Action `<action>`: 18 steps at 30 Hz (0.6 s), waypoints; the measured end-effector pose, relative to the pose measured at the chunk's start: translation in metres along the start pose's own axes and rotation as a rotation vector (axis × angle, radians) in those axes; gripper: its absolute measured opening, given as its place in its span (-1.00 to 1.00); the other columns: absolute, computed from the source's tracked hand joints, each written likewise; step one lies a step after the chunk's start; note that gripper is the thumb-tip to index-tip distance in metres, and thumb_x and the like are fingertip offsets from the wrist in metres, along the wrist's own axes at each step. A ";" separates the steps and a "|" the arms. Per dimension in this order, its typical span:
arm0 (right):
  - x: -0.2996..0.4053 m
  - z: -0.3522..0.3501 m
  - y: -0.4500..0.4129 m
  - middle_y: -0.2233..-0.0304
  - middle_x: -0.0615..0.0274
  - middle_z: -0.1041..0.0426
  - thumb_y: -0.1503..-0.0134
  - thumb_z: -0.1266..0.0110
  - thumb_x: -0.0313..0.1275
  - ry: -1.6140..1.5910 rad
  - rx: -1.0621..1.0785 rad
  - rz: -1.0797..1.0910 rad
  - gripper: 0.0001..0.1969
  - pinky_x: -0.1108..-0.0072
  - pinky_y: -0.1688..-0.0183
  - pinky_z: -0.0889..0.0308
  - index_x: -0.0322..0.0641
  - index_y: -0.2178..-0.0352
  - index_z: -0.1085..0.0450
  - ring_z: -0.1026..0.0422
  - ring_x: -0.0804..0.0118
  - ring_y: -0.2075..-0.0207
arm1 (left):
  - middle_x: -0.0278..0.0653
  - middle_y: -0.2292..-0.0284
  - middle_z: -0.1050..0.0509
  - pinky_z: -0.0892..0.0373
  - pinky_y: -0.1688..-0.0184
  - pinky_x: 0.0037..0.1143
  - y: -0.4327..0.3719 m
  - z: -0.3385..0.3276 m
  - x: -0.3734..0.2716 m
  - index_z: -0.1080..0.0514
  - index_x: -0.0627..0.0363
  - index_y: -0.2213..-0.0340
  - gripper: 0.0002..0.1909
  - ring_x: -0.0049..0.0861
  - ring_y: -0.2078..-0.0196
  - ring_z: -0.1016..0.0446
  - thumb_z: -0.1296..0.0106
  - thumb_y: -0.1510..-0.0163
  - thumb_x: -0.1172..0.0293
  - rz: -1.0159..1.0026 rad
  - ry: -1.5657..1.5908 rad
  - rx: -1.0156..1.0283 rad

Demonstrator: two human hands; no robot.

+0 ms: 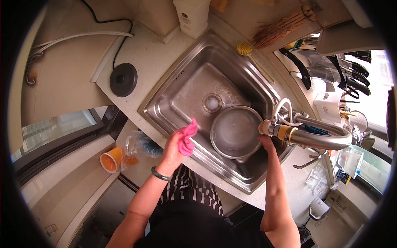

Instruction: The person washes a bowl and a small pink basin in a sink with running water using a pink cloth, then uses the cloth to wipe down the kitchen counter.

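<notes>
My left hand (174,148) grips a crumpled pink cloth (187,142) above the near left rim of the stainless steel sink (198,83). Inside the sink, a round metal basin (237,131) lies on the right side beside the drain (212,103). My right hand (266,142) is at the right rim of that basin, holding its edge, with the fingertips partly hidden. Just above this hand is the end of the steel faucet (322,139), wrapped in a yellow band. The basin looks smooth and holds no solid thing that I can make out.
A yellow-headed brush (245,49) and a twig whisk (282,28) lie behind the sink. Several black-handled knives (356,69) hang at the right. A white bottle (193,17) stands at the back corner, a black round base (123,80) at the left. An orange cup (111,160) lies tipped lower left.
</notes>
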State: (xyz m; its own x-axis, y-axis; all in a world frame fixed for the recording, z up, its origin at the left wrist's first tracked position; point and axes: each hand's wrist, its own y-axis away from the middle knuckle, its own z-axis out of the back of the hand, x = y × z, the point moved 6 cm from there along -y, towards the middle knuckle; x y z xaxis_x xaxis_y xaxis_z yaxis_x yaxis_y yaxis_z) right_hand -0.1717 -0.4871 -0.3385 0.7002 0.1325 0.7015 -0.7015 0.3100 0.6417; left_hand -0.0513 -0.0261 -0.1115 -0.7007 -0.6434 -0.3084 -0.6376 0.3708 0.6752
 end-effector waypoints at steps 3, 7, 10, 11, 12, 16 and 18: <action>-0.063 0.005 -0.033 0.65 0.28 -0.23 0.24 -0.13 -0.43 0.155 0.026 -0.362 -0.78 0.54 0.64 -0.04 -0.24 0.49 -0.32 -0.17 0.42 0.67 | -0.20 0.28 -0.43 -0.38 0.45 -0.71 -0.021 -0.016 0.040 -0.04 0.24 -0.11 -0.49 -0.70 0.39 -0.40 0.25 -0.14 0.37 0.134 -0.287 0.197; -0.112 -0.010 -0.063 0.64 0.27 -0.24 0.23 -0.19 -0.39 0.141 -0.030 -0.001 -0.75 0.52 0.63 -0.08 -0.22 0.50 -0.30 -0.21 0.38 0.64 | -0.01 0.24 -0.42 -0.38 0.51 -0.58 -0.059 -0.024 0.123 0.08 0.15 -0.16 -0.45 -0.44 0.41 -0.46 0.28 -0.16 0.40 0.404 -0.261 0.139; -0.156 0.038 -0.075 0.62 0.27 -0.24 0.23 -0.23 -0.39 0.358 -0.257 0.274 -0.71 0.50 0.63 -0.11 -0.20 0.48 -0.28 -0.23 0.39 0.61 | -0.05 0.28 -0.42 -0.35 0.56 -0.59 -0.106 -0.041 0.186 0.04 0.14 -0.15 -0.45 -0.46 0.44 -0.46 0.25 -0.14 0.40 0.441 -0.307 0.153; -0.158 0.015 -0.080 0.60 0.28 -0.25 0.23 -0.24 -0.39 0.408 -0.217 0.256 -0.70 0.49 0.63 -0.12 -0.19 0.48 -0.28 -0.24 0.39 0.60 | -0.06 0.28 -0.41 -0.36 0.55 -0.57 -0.122 -0.019 0.202 0.09 0.10 -0.16 -0.40 -0.44 0.45 -0.45 0.21 -0.12 0.40 0.447 -0.343 0.156; -0.153 0.003 -0.080 0.58 0.28 -0.26 0.23 -0.25 -0.38 0.459 -0.200 0.240 -0.69 0.49 0.63 -0.13 -0.19 0.48 -0.27 -0.25 0.39 0.58 | -0.07 0.28 -0.40 -0.36 0.55 -0.55 -0.130 -0.011 0.213 0.14 0.06 -0.18 -0.35 -0.43 0.45 -0.44 0.17 -0.10 0.40 0.460 -0.388 0.180; -0.047 -0.031 -0.022 0.47 0.16 -0.37 0.13 -0.19 -0.34 0.374 -0.390 0.267 -0.70 0.42 0.43 -0.25 -0.25 0.37 -0.32 -0.35 0.20 0.44 | 0.01 0.18 -0.35 -0.42 0.40 -0.39 -0.162 0.020 0.206 0.19 0.03 -0.20 -0.23 -0.28 0.37 -0.45 0.13 0.00 0.36 0.363 -0.563 -0.160; 0.100 -0.067 0.057 0.38 0.03 -0.46 0.03 -0.12 -0.31 0.306 -0.512 0.392 -0.69 0.35 0.27 -0.33 -0.31 0.30 -0.36 -0.43 0.02 0.33 | 0.11 0.01 -0.25 -0.30 0.05 -0.38 -0.182 0.071 0.190 0.09 0.10 -0.17 -0.27 -0.16 0.04 -0.32 0.11 0.03 0.35 0.094 -0.744 -0.460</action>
State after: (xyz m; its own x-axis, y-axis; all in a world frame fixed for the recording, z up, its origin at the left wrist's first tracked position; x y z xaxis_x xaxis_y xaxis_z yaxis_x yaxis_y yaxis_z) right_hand -0.1323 -0.3931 -0.2524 0.4673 0.5601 0.6840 -0.8116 0.5786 0.0808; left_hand -0.0910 -0.1685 -0.3404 -0.8731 0.0390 -0.4859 -0.4866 -0.0098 0.8736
